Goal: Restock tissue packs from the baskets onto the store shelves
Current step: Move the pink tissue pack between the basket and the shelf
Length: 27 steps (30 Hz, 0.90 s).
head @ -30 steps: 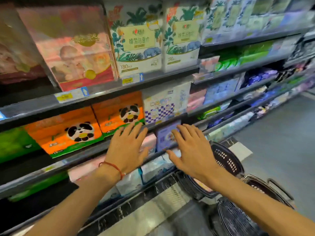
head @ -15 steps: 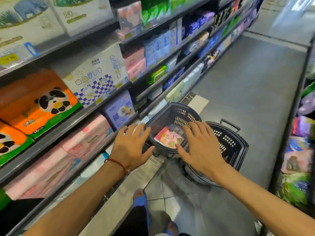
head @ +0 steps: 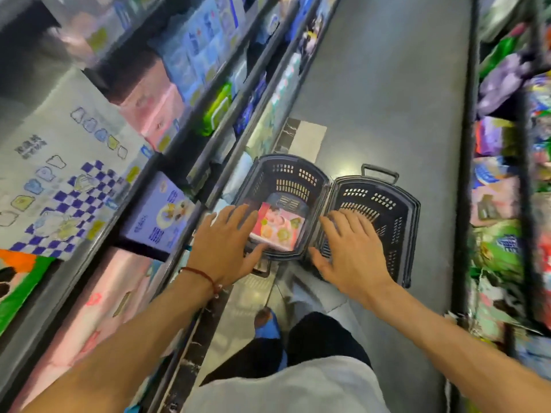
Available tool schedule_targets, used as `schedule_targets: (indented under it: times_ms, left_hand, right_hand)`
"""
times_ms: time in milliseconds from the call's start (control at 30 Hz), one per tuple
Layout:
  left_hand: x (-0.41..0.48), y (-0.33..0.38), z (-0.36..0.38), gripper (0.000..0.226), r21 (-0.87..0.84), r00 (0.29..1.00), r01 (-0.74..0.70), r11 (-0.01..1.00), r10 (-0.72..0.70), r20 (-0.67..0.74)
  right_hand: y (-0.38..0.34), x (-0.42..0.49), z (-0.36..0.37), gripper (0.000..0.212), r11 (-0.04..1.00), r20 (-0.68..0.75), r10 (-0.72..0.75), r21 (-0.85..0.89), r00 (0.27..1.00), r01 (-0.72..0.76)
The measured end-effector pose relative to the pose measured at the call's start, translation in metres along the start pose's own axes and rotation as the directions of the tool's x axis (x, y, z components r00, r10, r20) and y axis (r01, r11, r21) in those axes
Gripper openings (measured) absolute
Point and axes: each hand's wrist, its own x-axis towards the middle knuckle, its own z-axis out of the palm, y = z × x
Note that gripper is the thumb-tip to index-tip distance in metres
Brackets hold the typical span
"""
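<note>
A second ago both hands were up at the shelves (head: 149, 171), spread flat against the front of a purple pack (head: 158, 216). Half a second ago they were already dropping, and the view had swung down the aisle. Now they hang low over the two baskets on the floor (head: 387, 99), and the purple pack stands on its shelf above and to the left of the dark basket (head: 286, 174), with no hand on it.

The left hand (head: 226, 242) is wide, fingers spread and straight, holding nothing. It sits over the near left corner of the dark basket, its thumb close to the rim; I cannot tell whether it touches. The right hand (head: 348, 251) is just as wide and just as empty, over the second basket (head: 399, 210), which stands touching the right side of the dark basket.

One pink tissue pack (head: 278, 231) lies flat in the bottom of the dark basket, between the two hands and below them. The second basket shows only its slotted walls and looks empty, though the right hand covers part of it.

My reading is that one placement is finished and the next pick is starting. The pink pack looks like the last stock left, so the task seems close to its end.
</note>
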Motion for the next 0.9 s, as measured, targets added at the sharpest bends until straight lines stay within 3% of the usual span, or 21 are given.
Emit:
schedule_targets:
  times_ms: [333,700,900]
  left_hand:
    - [0.119,-0.023,0.041,0.075,0.033,0.976,-0.079,0.996,0.071,0.207]
    - [0.226,-0.025,0.097,0.071,-0.05,0.961,0.024,0.998,-0.009,0.278]
    - [0.259,-0.051,0.169,0.071,-0.048,0.95,-0.038,0.998,0.051,0.307]
  right_hand:
    - [0.036,0.089,0.059,0.068,0.999,0.134,0.019,0.029,0.991,-0.024]
    - [0.086,0.18,0.124,0.061,0.983,0.209,0.113,0.119,0.971,-0.14]
    - [0.067,0.197,0.188,0.059,0.969,0.266,0.143,0.158,0.953,-0.189]
